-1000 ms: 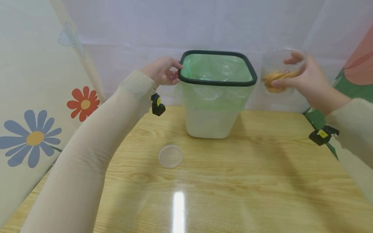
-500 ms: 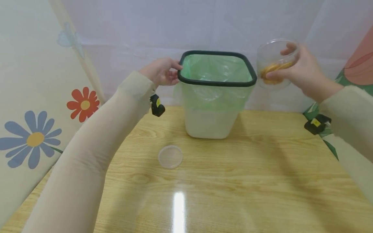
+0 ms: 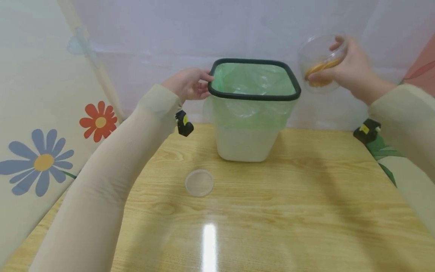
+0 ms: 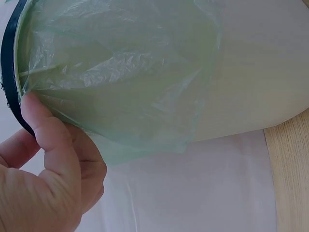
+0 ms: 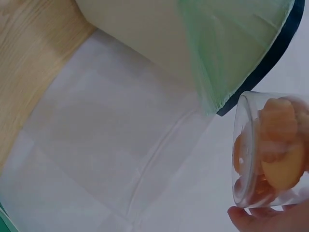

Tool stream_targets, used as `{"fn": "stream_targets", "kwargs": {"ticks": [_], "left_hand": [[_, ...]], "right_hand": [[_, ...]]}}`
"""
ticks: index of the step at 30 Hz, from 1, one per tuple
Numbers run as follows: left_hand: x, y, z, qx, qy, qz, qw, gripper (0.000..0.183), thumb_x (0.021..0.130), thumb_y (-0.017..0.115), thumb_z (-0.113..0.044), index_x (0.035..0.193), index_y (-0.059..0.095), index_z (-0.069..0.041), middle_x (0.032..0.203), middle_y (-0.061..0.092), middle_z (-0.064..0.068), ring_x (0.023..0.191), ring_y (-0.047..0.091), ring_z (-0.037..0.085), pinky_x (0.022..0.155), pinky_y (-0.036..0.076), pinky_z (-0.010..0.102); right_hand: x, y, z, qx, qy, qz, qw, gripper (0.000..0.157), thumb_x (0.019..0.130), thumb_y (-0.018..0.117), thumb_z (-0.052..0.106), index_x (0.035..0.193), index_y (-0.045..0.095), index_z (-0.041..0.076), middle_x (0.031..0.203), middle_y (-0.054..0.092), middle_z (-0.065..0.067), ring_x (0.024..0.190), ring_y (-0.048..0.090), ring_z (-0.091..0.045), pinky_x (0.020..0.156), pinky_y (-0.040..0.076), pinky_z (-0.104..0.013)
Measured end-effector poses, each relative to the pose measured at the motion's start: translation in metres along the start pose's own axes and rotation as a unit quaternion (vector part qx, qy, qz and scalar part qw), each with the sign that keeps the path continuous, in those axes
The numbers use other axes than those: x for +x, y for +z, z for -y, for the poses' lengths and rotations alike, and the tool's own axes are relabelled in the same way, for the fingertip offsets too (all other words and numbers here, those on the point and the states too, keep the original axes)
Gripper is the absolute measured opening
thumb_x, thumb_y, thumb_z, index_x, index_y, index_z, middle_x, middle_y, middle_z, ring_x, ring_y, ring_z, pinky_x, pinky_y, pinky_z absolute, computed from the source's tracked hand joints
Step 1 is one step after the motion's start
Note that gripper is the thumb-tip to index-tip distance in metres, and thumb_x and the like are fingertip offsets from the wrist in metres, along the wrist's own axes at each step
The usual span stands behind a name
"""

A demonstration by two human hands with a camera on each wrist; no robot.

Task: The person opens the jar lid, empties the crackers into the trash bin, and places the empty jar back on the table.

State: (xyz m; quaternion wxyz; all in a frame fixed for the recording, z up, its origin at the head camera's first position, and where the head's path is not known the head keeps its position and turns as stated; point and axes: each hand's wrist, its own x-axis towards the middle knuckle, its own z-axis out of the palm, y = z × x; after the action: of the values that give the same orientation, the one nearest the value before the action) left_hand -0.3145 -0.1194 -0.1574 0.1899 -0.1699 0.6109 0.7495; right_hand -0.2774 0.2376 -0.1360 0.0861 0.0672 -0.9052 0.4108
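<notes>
With thumb and fingers my left hand [image 3: 187, 84] pinches the black rim ring [image 3: 253, 97] of a pale waste bin [image 3: 242, 145] at its left corner. A thin green bin liner [image 4: 130, 87] is folded down over the bin's outside. My right hand [image 3: 355, 71] grips a clear jar [image 3: 310, 47], lidless and slightly tilted, raised to the right of the bin near the rim's height. Inside the jar lie several round, flat, orange-brown pieces [image 5: 282, 164] that look like biscuits or dried slices. The right palm is mostly hidden in the right wrist view.
A clear round lid [image 3: 199, 183] lies flat on the wooden table [image 3: 258, 223], in front of the bin. Behind the bin hangs a white cloth backdrop [image 3: 170, 34]. Flower-printed sheets [image 3: 42, 162] stand at both sides.
My right hand has lifted the jar upward and slightly left, towards the bin. My left hand has stayed on the rim, and the bin and lid have not moved.
</notes>
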Motion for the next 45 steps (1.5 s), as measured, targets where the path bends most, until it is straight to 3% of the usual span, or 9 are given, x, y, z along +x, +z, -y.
{"fn": "stream_targets", "kwargs": {"ticks": [9,16,30,38,45], "left_hand": [[0.000,0.005,0.000,-0.007,0.002,0.008,0.9999,0.052,0.100,0.050,-0.004,0.144,0.048,-0.033,0.106,0.047,0.004,0.084,0.048,0.011,0.054,0.045,0.022],[0.000,0.006,0.001,-0.004,0.001,0.003,1.0000,0.052,0.100,0.051,-0.003,0.143,0.050,-0.033,0.105,0.048,0.005,0.083,0.048,0.011,0.054,0.046,0.022],[0.001,0.007,0.002,-0.006,-0.003,-0.005,1.0000,0.050,0.100,0.050,-0.005,0.142,0.050,-0.032,0.102,0.047,0.005,0.082,0.047,0.011,0.051,0.044,0.022],[-0.001,0.007,0.003,-0.006,-0.001,-0.007,1.0000,0.049,0.100,0.051,-0.005,0.142,0.051,-0.031,0.099,0.047,0.005,0.080,0.047,0.012,0.050,0.043,0.022],[-0.001,0.007,0.003,-0.006,-0.002,-0.011,0.9999,0.048,0.100,0.051,-0.005,0.141,0.051,-0.029,0.099,0.047,0.006,0.078,0.048,0.012,0.049,0.044,0.022]], "right_hand": [[0.004,-0.007,0.002,-0.038,-0.020,-0.016,0.999,0.105,0.082,0.078,0.018,0.157,0.004,0.020,0.158,0.014,-0.009,0.141,0.023,-0.031,0.112,0.031,-0.045],[0.009,0.000,0.002,-0.064,-0.034,-0.014,0.997,0.105,0.081,0.080,0.020,0.156,0.007,0.017,0.158,0.016,-0.011,0.139,0.025,-0.035,0.110,0.033,-0.048],[0.023,0.013,0.019,-0.128,-0.106,-0.016,0.986,0.103,0.075,0.081,0.012,0.153,0.015,0.004,0.153,0.027,-0.020,0.137,0.030,-0.040,0.111,0.029,-0.054],[0.031,0.015,0.023,-0.208,-0.164,-0.023,0.964,0.094,0.073,0.077,0.003,0.149,0.022,-0.002,0.147,0.034,-0.026,0.132,0.033,-0.046,0.110,0.028,-0.058],[0.032,0.014,0.027,-0.283,-0.186,-0.027,0.941,0.092,0.077,0.077,0.008,0.149,0.021,-0.004,0.146,0.031,-0.031,0.133,0.028,-0.050,0.111,0.020,-0.062]]}}
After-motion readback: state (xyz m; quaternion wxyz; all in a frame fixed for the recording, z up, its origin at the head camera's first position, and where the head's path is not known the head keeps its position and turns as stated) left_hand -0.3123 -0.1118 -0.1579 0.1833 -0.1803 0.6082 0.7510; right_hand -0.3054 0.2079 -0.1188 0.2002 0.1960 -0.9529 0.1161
